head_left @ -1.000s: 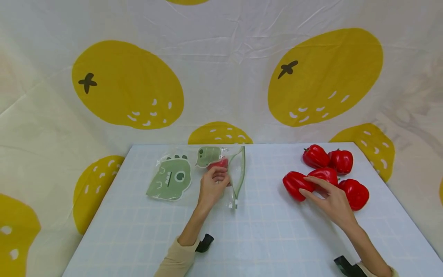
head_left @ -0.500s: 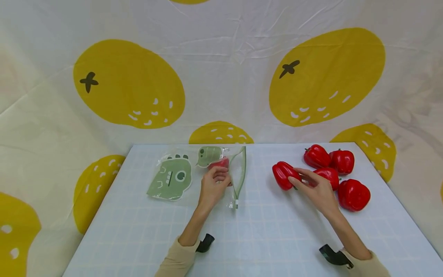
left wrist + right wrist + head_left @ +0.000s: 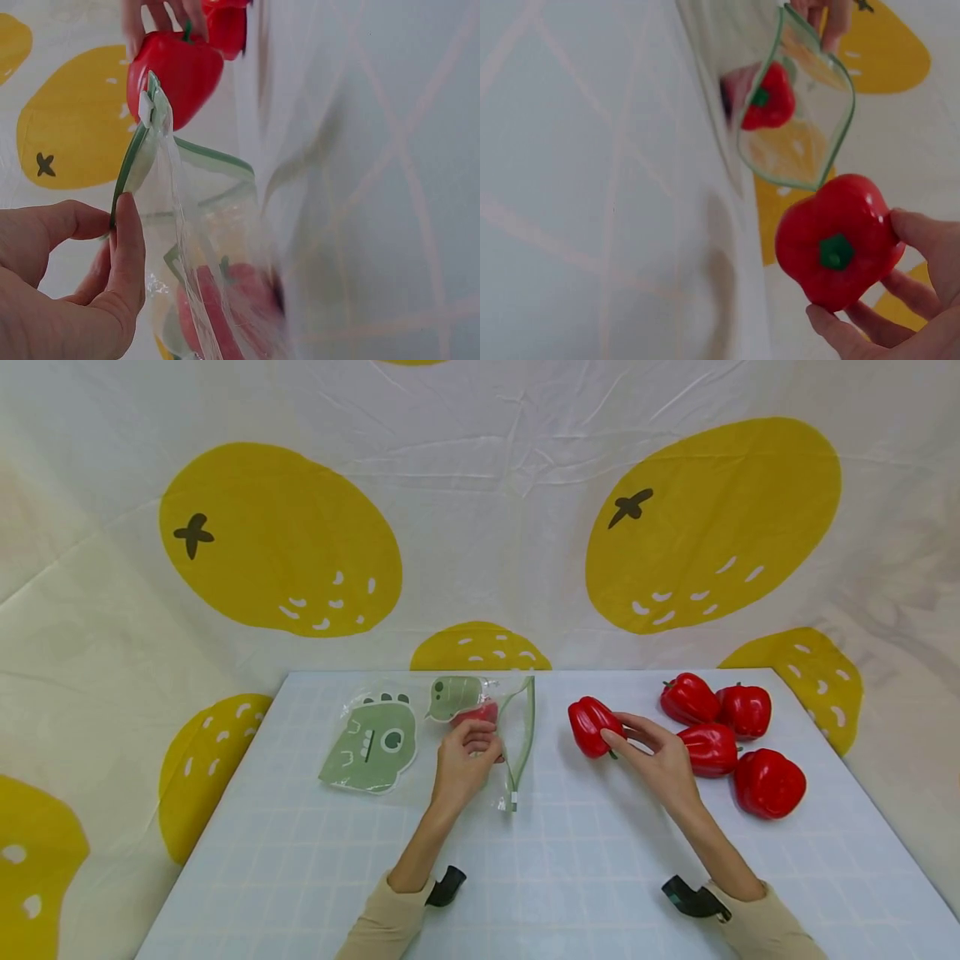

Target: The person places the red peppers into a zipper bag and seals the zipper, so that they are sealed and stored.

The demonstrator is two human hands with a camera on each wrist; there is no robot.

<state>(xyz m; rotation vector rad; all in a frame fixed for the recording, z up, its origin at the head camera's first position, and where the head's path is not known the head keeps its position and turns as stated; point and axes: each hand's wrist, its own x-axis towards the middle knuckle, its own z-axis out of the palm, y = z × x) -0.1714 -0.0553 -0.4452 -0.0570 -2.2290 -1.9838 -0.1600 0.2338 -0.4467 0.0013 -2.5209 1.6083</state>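
head: we see the right hand (image 3: 663,768) gripping a red pepper (image 3: 591,727) off the worktop (image 3: 570,877), between the clear bag (image 3: 371,747) near the far edge and four other peppers (image 3: 707,750) toward the far right corner | left wrist: the left hand (image 3: 67,322) pinches the bag's green rim (image 3: 129,159) | right wrist: we find one more pepper (image 3: 778,101) inside the bag

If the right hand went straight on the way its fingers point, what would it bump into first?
Leading with the red pepper it holds, the right hand would probably meet the green rim of the open clear bag first, though depth is hard to judge.
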